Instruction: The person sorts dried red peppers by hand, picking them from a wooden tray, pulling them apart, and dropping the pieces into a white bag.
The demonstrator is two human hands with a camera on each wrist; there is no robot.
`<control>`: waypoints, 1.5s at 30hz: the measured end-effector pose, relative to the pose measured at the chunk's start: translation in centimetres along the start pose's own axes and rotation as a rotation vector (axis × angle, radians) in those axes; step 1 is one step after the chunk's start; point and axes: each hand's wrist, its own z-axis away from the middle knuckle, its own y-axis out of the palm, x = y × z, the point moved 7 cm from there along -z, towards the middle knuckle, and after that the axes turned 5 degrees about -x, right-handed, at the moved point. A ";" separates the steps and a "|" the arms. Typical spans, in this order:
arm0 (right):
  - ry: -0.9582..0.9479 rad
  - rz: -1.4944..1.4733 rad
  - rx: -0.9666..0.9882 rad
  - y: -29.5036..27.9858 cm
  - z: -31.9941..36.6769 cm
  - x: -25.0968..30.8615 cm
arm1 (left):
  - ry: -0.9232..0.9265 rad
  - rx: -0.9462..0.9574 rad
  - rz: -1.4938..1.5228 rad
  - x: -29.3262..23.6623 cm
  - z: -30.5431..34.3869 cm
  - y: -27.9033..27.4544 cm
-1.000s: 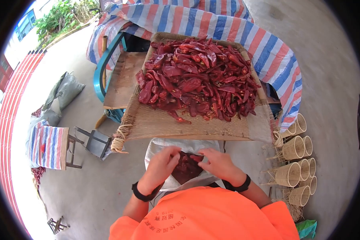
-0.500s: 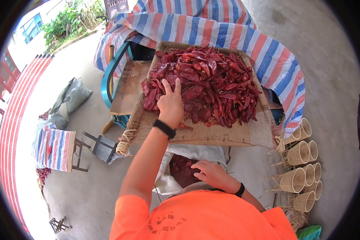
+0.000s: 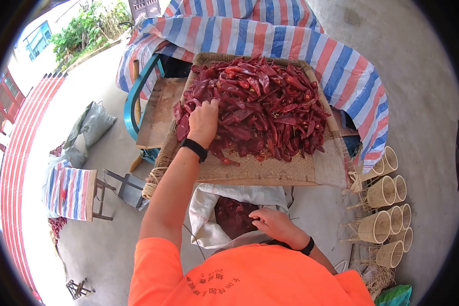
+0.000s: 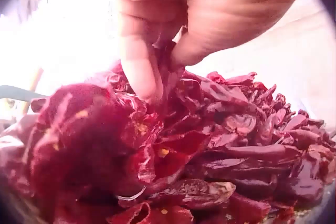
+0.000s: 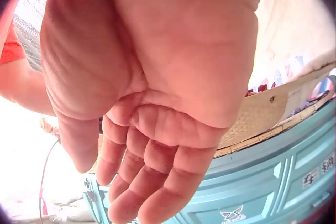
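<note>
Dried red chilies lie heaped on a woven tray. At the heap's left side is the left hand; in the left wrist view the hand pinches a dark red chili between thumb and fingers, among other chilies. Below the tray's front edge, a white woven sack stands with its mouth open and dark red chilies inside. Over the sack's right side hangs the right hand, and in the right wrist view that hand has loosely bent fingers and an empty palm.
Striped cloth drapes behind the tray, with a blue metal frame at its left. Several woven baskets stand on the floor at right. A black stool and a cloth-covered stand are at left.
The left hand went from the sack up to the chili heap, first with two fingers extended, now gripping at the heap's left. The right hand stayed by the sack and its fingers loosened.
</note>
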 end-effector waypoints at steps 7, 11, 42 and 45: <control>0.006 -0.096 -0.084 -1.8 -0.3 0.2 | -0.216 -0.268 0.272 1.0 1.5 -5.3; 0.040 -0.109 -0.130 -3.5 -1.3 0.8 | -0.492 -0.331 1.109 0.0 5.2 -9.0; 0.097 -0.294 -0.197 -3.3 -3.7 2.2 | -0.629 0.742 1.136 -4.9 34.9 5.0; 0.036 -0.145 -0.257 -4.8 -4.3 4.2 | -0.447 0.682 0.941 -3.8 36.4 6.2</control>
